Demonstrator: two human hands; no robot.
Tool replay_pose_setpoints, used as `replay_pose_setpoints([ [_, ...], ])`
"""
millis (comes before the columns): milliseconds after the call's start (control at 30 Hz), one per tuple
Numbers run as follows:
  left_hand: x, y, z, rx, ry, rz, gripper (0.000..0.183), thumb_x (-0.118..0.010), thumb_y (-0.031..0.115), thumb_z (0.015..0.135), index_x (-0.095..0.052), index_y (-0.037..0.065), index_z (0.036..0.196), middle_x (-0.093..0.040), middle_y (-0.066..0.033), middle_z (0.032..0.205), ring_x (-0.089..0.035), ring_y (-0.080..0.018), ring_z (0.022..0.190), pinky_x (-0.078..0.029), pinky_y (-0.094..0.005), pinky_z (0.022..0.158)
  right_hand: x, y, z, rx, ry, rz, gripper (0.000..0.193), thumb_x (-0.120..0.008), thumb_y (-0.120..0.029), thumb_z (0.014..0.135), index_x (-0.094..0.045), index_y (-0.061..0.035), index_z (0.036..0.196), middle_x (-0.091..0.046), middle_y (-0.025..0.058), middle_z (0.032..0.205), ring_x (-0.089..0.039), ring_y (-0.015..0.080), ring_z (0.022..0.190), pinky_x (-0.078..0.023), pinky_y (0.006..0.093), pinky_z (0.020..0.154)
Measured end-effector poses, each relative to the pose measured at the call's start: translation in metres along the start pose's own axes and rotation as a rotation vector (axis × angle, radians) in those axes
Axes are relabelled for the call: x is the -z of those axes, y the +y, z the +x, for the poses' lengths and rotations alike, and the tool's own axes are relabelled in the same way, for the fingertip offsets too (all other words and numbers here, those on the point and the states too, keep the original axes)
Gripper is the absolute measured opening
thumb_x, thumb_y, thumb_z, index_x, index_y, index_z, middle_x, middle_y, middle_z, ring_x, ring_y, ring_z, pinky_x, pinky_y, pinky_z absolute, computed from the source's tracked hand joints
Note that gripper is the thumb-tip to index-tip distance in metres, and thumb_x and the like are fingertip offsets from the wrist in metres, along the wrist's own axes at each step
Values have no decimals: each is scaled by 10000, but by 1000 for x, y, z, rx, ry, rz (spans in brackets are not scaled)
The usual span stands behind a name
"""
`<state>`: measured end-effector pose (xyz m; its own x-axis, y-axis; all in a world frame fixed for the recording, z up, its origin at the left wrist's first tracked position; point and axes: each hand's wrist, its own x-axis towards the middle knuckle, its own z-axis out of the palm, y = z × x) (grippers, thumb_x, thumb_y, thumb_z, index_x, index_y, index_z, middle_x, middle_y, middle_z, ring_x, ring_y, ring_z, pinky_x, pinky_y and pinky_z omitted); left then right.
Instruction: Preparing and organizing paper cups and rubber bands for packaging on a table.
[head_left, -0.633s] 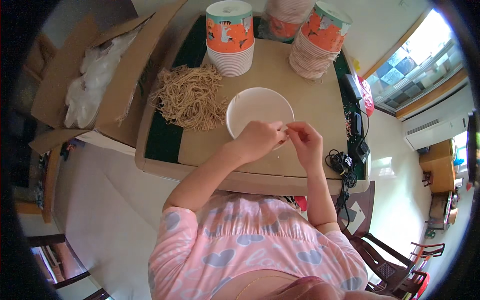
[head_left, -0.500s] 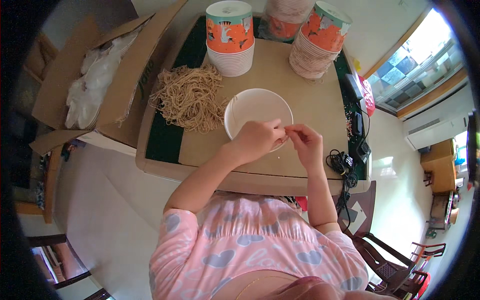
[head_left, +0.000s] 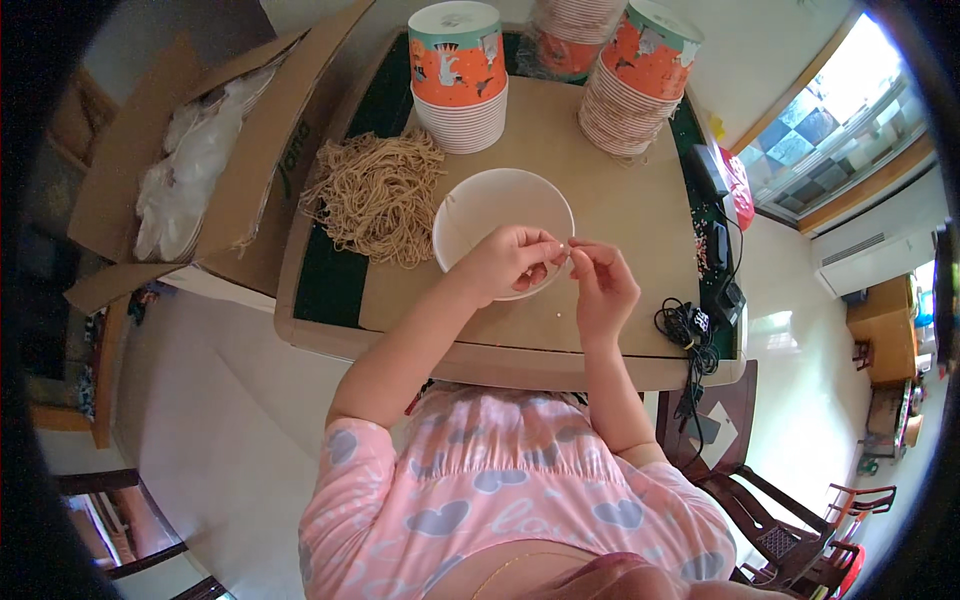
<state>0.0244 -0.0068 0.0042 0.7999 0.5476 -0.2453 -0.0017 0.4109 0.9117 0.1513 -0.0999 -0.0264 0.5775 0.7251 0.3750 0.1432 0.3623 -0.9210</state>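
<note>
A white paper tub [head_left: 487, 205] stands open on the table in front of me. Over its near right rim, my left hand [head_left: 512, 265] is closed in a pinch. My right hand [head_left: 606, 287] pinches too, its fingertips meeting the left ones just beside the tub. Between the fingertips shows a tiny pale bit, too small to name. Part of a thin string [head_left: 449, 200] shows at the tub's left inner wall. Left of the tub lies a loose heap of beige string [head_left: 378, 198].
Two stacks of orange-and-teal printed paper tubs, one [head_left: 458, 75] and another [head_left: 640, 80], stand at the back; a wrapped stack [head_left: 568, 40] is between them. Black cables [head_left: 688, 335] lie at the right edge. An open cardboard box [head_left: 255, 170] with white plastic bags stands left.
Both hands have moved slightly up and left, still pinching together. The tub has shifted a little to the left, away from under the right hand.
</note>
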Motion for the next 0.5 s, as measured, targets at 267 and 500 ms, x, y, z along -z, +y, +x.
replay_pose_setpoints([
  [267, 8, -1, 0, 27, 61, -164, 155, -594, 197, 931, -638, 50, 917, -532, 34, 666, -464, -39, 540, -306, -179, 444, -11, 10, 1, 360, 4, -270, 146, -689, 38, 803, -698, 7, 946, -673, 135, 959, -658, 203, 881, -534, 288, 743],
  [500, 15, 0, -5, -101, 101, -81, 116, -670, 103, 856, -690, 21, 935, -578, 29, 704, -459, -30, 575, -330, -186, 474, -10, 5, 0, 429, -140, -378, 235, -616, 59, 847, -674, -4, 1066, -654, 135, 1064, -646, 188, 915, -522, 277, 768],
])
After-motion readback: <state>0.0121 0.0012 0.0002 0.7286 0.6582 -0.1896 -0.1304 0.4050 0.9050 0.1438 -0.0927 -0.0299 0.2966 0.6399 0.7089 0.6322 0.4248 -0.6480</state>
